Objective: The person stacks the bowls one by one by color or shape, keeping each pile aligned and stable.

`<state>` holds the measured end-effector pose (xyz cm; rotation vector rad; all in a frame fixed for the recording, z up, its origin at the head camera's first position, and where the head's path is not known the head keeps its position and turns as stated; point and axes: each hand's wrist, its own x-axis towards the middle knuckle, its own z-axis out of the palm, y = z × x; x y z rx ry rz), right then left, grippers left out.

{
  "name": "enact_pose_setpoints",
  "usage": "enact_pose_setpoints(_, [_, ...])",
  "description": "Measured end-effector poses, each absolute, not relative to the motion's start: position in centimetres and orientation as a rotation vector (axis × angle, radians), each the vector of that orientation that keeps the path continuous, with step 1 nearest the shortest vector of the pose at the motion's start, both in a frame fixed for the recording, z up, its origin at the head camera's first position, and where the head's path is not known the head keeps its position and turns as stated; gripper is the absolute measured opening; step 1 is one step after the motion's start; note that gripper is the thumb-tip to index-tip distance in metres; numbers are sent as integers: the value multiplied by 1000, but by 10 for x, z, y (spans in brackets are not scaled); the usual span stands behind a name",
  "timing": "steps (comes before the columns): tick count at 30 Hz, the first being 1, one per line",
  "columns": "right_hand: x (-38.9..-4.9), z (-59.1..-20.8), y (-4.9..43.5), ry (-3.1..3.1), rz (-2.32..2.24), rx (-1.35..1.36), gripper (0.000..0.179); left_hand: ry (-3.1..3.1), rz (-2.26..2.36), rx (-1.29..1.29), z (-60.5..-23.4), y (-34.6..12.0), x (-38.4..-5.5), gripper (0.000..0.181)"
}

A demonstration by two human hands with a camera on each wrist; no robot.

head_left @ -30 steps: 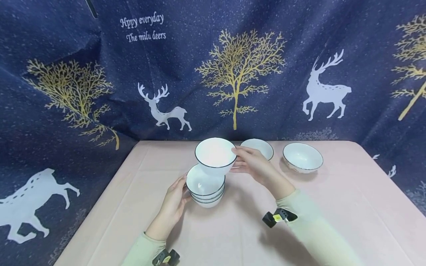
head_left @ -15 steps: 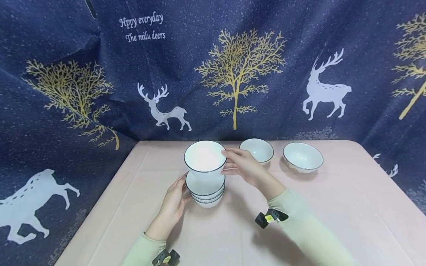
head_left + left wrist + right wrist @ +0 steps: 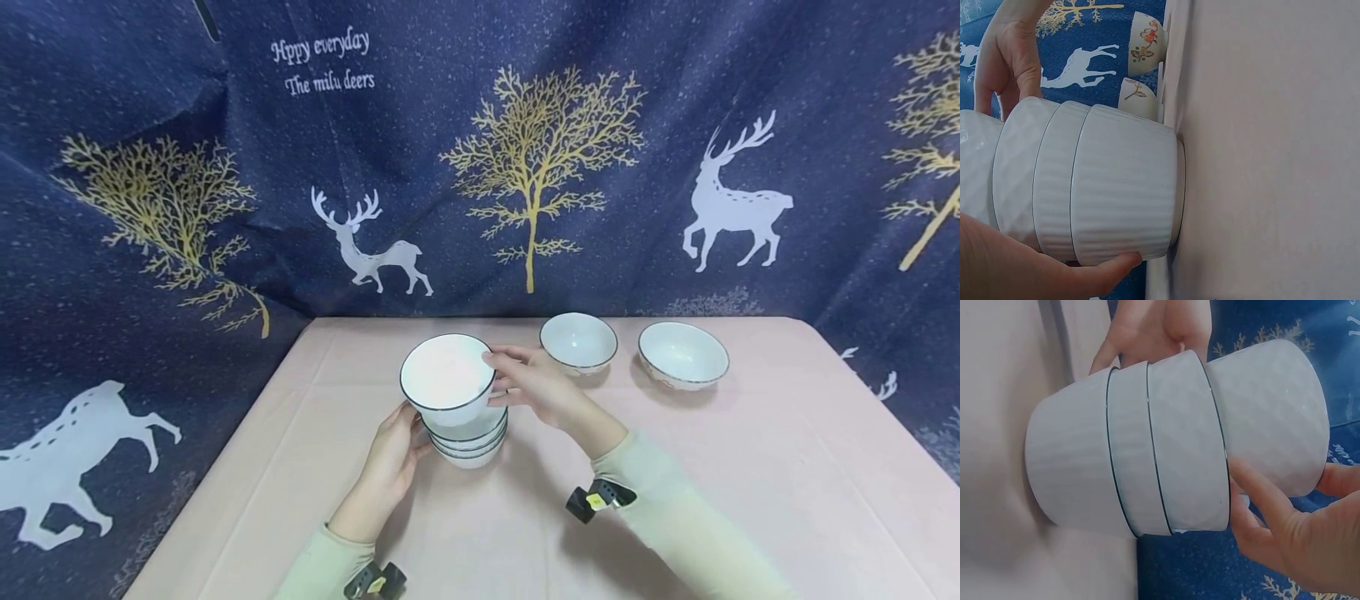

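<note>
My right hand (image 3: 536,385) grips a white bowl (image 3: 447,371) with a dark rim by its right side, thumb at the rim. This bowl is slightly tilted, just over a stack of three similar white bowls (image 3: 471,452) on the table. In the right wrist view, the held bowl (image 3: 1275,419) has a dimpled outer wall, and its base sits partly inside the top bowl of the stack (image 3: 1188,450); whether they touch cannot be told. My left hand (image 3: 388,458) holds the stack's left side; in the left wrist view a finger (image 3: 1107,272) lies along the lowest bowl (image 3: 1125,181).
Two white bowls with floral outsides stand at the back right: a nearer-centre bowl (image 3: 578,342) and a rightmost bowl (image 3: 683,356). A pale pink cloth covers the table (image 3: 720,483). Behind it hangs a dark blue curtain (image 3: 420,150) printed with deer and trees.
My right hand has brought the held bowl leftward and down, from above the stack's right side to its upper left. The left hand and the stack have stayed in place.
</note>
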<state>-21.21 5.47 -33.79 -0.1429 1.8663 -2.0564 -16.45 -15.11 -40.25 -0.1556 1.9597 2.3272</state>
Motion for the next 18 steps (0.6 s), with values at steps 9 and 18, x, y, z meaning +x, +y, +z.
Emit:
enact_pose_setpoints(9, [-208, -337, 53, 1934, -2017, -141, 49, 1948, 2342, -124, -405, -151, -164, 66])
enact_pose_setpoints(18, [-208, -338, 54, 1959, -2013, -197, 47, 1928, 2359, -177, -404, -151, -165, 63])
